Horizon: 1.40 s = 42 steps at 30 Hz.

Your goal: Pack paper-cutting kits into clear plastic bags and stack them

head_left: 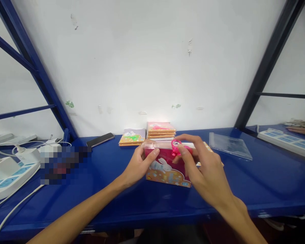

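My left hand (139, 163) is closed on the upper left corner of a dark pink booklet (165, 173) printed with a white rabbit, its thumb on the front. Clear plastic shows along the booklet's top edge. In my right hand (205, 169), a small bright pink plastic piece with a ring-like loop (176, 146) is pinched between thumb and fingers. It sits against the upper front of the booklet; its exact kind is unclear. Part of another patterned item (207, 147) shows behind my right hand, mostly hidden.
Behind the booklet stand a taller stack of similar booklets (161, 128) and a lower stack (132, 136). A clear plastic sleeve (230, 146) lies right on the blue table (112, 203). At left are a phone (100, 139), power strip (5, 184) and white cables.
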### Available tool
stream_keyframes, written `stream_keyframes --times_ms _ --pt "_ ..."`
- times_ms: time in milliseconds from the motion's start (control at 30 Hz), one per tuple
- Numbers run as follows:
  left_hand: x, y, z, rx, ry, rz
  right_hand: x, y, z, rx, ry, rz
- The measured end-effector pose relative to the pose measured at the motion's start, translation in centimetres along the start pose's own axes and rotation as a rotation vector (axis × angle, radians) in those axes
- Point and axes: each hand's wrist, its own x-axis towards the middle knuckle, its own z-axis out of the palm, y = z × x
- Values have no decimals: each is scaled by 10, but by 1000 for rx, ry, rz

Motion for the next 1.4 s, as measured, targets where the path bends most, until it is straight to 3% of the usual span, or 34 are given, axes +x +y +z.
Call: stream_keyframes --times_ms 233,767,933,1100,1167,1333,1400 --pt "0 -2 -1 24 -6 16 -2 2 -3 78 6 31" --pt "2 0 -1 30 -18 28 0 2 0 -57 -122 -123" --pt "-5 0 -3 25 -48 55 0 -2 -5 -41 22 -166" --pt "-9 -9 -5 54 -20 86 5 9 -17 -242 218 -89" --pt "-8 -12 -5 70 33 101 9 20 -22 -249 165 -74" --pt "-4 -15 -4 -25 41 26 16 51 -32 57 -228 95" --pt "-2 -13 -4 -39 38 59 18 60 -35 208 -253 156"
